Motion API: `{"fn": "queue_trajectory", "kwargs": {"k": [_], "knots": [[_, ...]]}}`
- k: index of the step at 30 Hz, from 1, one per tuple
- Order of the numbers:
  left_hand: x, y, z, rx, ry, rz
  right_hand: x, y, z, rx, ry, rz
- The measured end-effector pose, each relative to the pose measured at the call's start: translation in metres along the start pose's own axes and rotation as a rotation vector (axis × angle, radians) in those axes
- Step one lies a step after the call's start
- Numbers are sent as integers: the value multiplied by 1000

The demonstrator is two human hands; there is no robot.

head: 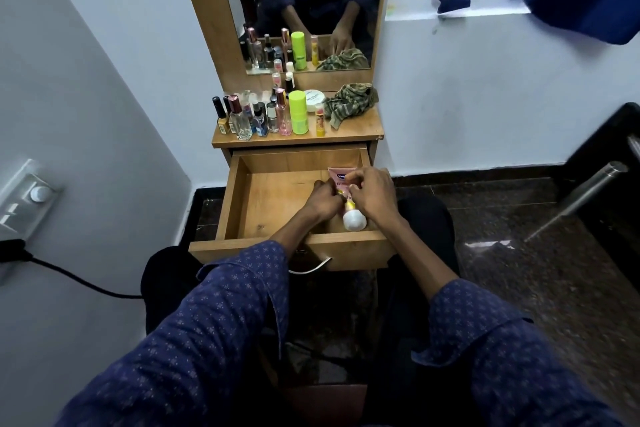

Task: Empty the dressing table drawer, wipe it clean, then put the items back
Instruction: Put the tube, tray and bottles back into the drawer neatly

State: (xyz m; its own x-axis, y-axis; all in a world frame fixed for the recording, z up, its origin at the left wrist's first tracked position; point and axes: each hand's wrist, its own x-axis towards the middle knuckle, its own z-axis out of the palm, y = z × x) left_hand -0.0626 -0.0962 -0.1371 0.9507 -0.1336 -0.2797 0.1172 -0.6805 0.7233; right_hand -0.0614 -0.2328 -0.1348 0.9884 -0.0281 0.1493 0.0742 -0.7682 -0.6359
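- Drawer is pulled fully out at frame centre. Its wooden floor shows bare except at the right side, where both hands work.
- Left hand and right hand are both inside the drawer, fingers curled round a pink tube with a white cap. The cap end points toward the drawer front.
- Whether the tube touches the drawer floor or is held just above it cannot be told.
- Bottles, a green canister and a white jar stand grouped on the tabletop above the drawer, left of centre.
- Rag lies crumpled on the tabletop at the right, not held.
- Judgement: emptying looks done. The wipe is probably done too, since the rag is set aside and the floor looks clean.
- Judgement: put-back is at its start. The tube looks like the first item in, and nearly everything else is left to return.
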Motion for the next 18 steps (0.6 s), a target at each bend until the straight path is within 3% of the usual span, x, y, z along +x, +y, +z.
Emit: {"fn": "queue_trajectory", "kwargs": {"k": [3, 8, 18], "knots": [[0, -3, -6, -24, -40, -23, 4, -3, -5, 130, 72, 17], [-1, -12, -22, -101, -29, 10, 24, -27, -19, 214, 133, -105], [-12, -33, -61, -287, 117, 4, 80, -71, -32, 40, 135, -227]]}}
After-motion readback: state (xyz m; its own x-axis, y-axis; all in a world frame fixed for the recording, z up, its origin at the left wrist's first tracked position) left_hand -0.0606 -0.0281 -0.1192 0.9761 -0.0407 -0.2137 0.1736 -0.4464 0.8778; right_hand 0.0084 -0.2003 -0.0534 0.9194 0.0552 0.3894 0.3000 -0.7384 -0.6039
